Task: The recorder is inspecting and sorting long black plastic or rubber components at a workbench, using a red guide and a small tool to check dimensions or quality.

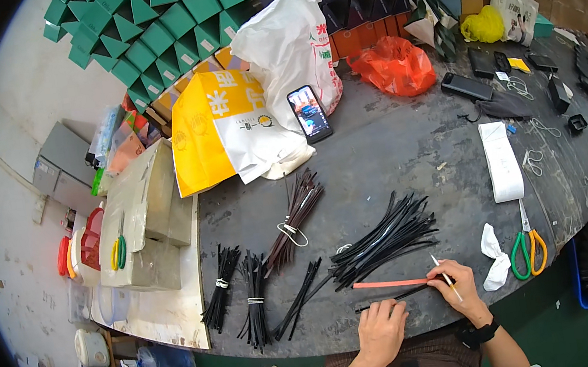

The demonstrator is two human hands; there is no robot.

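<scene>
At the table's near edge, my left hand [382, 330] presses its closed fingers onto a thin black strip [417, 291]. My right hand [459, 286] is closed around a slim pen-like stick [446, 275] with a white upper end; its exact kind is unclear. A flat coral-red strip [389, 284] lies just beyond the black one, its right end at my right fingertips. Farther off is a loose heap of black strips [383, 238]. Tied black bundles [221, 289] [254, 300] and a brown bundle [293, 221] lie to the left, beside a few loose black strips [300, 301].
Right of my hands are scissors [528, 249] with green and orange handles, crumpled white material [495, 257] and a white paper strip [501, 160]. A lit phone [309, 113] leans against bags at the back. A red plastic bag [394, 68] and stacked green boxes [155, 34] stand farther away.
</scene>
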